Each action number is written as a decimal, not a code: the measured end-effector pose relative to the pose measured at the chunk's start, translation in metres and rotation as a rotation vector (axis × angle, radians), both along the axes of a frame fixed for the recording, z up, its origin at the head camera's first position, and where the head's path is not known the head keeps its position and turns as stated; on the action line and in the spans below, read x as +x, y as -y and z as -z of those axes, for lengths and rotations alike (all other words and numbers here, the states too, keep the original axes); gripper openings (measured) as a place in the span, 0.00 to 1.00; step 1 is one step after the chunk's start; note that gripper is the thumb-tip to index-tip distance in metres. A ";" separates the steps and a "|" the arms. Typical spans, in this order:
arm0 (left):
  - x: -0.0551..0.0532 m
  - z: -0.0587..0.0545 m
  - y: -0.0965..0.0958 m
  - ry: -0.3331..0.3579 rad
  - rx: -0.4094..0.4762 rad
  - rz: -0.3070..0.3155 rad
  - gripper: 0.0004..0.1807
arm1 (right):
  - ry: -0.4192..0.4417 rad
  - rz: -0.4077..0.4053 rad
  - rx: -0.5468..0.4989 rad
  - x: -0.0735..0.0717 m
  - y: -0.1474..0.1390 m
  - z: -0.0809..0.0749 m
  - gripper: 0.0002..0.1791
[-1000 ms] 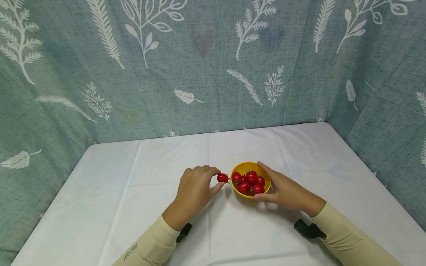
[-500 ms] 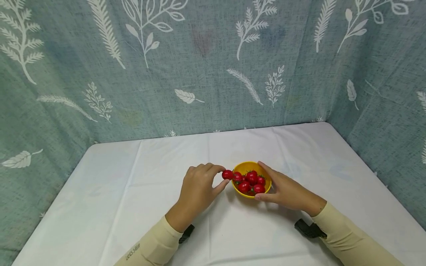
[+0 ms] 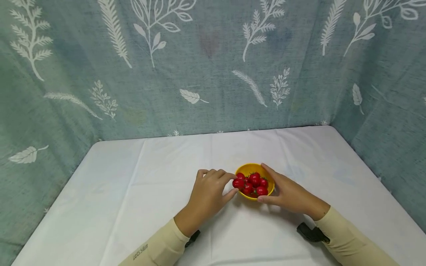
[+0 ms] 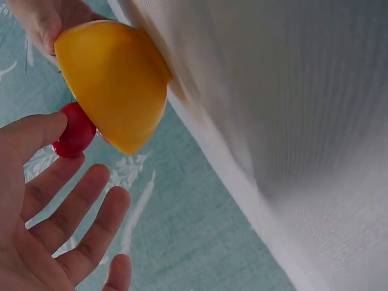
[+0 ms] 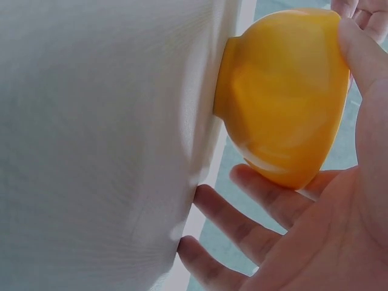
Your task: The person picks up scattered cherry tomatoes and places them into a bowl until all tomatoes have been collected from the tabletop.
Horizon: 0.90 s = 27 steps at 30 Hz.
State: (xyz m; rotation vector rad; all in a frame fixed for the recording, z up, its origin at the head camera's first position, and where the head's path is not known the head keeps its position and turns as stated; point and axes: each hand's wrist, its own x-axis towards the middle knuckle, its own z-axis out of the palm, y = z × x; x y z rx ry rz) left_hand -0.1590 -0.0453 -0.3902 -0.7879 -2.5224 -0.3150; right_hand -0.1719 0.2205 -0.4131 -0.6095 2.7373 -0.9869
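In the head view a yellow bowl (image 3: 247, 169) stands on the white-covered table, with several red cherry tomatoes (image 3: 254, 179) inside. My left hand (image 3: 207, 194) pinches one more cherry tomato (image 3: 237, 183) between thumb and index finger, right at the bowl's left rim. The left wrist view shows this cherry tomato (image 4: 76, 132) against the rim, the other fingers loosely spread. My right hand (image 3: 290, 195) grips the bowl from its right side. In the right wrist view the thumb is at the rim and the index finger lies under the bowl (image 5: 285, 91); other fingertips reach the cloth.
A white cloth (image 3: 159, 207) covers the table and has fold lines. Blue-green curtains (image 3: 206, 66) with white leaf patterns hang behind it and at both sides. A dark strap device (image 3: 312, 233) sits at the right wrist.
My left hand has moved right, bringing the pinched cherry tomato from beside the bowl to over its left rim. The right hand keeps its grip on the bowl. The head view has shifted slightly.
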 end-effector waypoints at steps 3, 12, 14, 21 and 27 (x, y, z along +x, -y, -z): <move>0.003 0.001 -0.002 0.002 -0.010 0.007 0.17 | 0.003 -0.002 -0.009 0.003 -0.001 0.000 0.60; 0.004 0.000 -0.002 0.026 -0.020 0.024 0.18 | -0.036 -0.023 -0.001 0.002 -0.001 -0.003 0.60; 0.003 0.000 -0.003 0.026 -0.020 0.029 0.18 | -0.036 -0.026 -0.003 0.001 -0.001 -0.004 0.60; 0.001 -0.001 -0.002 0.018 -0.014 0.030 0.20 | -0.028 -0.017 0.010 -0.002 -0.002 -0.003 0.60; 0.000 -0.003 0.002 -0.001 -0.005 0.019 0.18 | -0.018 -0.015 0.011 -0.003 -0.001 -0.001 0.60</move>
